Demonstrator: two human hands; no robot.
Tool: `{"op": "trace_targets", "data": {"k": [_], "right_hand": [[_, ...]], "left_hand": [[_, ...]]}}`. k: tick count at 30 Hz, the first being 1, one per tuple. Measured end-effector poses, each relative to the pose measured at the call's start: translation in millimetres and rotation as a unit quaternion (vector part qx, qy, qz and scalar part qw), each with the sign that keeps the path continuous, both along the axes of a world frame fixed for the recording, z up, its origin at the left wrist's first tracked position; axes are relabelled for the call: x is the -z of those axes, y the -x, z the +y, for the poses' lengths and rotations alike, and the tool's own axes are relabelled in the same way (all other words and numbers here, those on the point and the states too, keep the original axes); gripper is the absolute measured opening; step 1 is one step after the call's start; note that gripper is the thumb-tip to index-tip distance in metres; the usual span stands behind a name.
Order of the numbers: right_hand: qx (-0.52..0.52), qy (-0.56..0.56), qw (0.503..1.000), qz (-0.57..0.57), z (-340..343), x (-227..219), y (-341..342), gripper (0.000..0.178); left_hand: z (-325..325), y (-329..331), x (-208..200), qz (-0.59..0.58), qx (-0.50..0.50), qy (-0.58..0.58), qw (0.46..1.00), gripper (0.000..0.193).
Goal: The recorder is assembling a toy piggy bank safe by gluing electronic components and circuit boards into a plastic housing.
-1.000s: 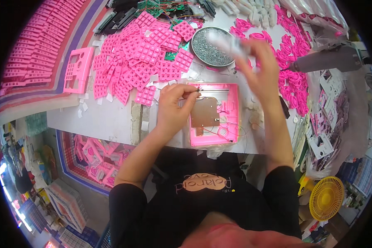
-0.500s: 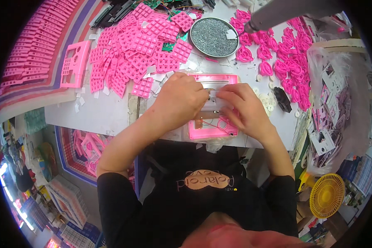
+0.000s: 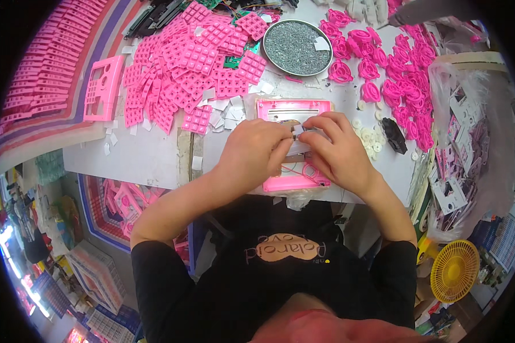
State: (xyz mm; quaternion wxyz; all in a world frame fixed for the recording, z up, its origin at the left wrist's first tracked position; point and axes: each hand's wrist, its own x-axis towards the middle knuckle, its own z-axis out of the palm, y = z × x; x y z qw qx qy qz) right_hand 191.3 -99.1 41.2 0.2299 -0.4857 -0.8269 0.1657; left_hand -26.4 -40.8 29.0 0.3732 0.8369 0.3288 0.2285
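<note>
A pink plastic housing [image 3: 296, 184] lies on the table in front of me, with thin pink wire in its near part and a metallic strip in its far part. My left hand [image 3: 256, 146] is over its left side, thumb and fingers pinched at a small white piece [image 3: 297, 131]. From the right, my right hand [image 3: 342, 153] meets it, thumb and index finger closed on the same piece. Both sets of fingertips nearly touch above the middle of the housing. They hide much of its inside, including whatever lies under the white piece.
Pink keypads [image 3: 197, 60] are heaped at the far left beside a pink front panel [image 3: 103, 88]. A round tray [image 3: 297, 48] of small metal parts stands behind the housing. Pink ring-shaped parts [image 3: 397, 91], white discs [image 3: 369, 137] and a black part [image 3: 393, 136] lie right.
My left hand has shifted slightly down and turned from a fist into a pinch, baring the white piece. My right fingertips have closed in on it. The dark grey arm at upper right has moved away.
</note>
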Motion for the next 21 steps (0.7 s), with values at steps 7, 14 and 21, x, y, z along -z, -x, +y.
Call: {"op": "trace_targets", "data": {"k": [7,14,21], "right_hand": [[0.027,-0.02,0.998,-0.055,-6.9,-3.5,6.6,0.037],[0.052,-0.043,0.972,-0.225,-16.4,-27.4,20.8,0.04],[0.022,0.1,0.995,-0.02,8.1,-35.2,-15.7,0.045]], "left_hand": [[31.2,-14.2,-5.3,0.07,0.032,0.119,0.99,0.017],[41.6,-24.1,1.1,0.072,0.083,0.08,0.991,0.019],[33.4,-27.5,4.3,0.109,0.074,0.028,0.991,0.02]]}}
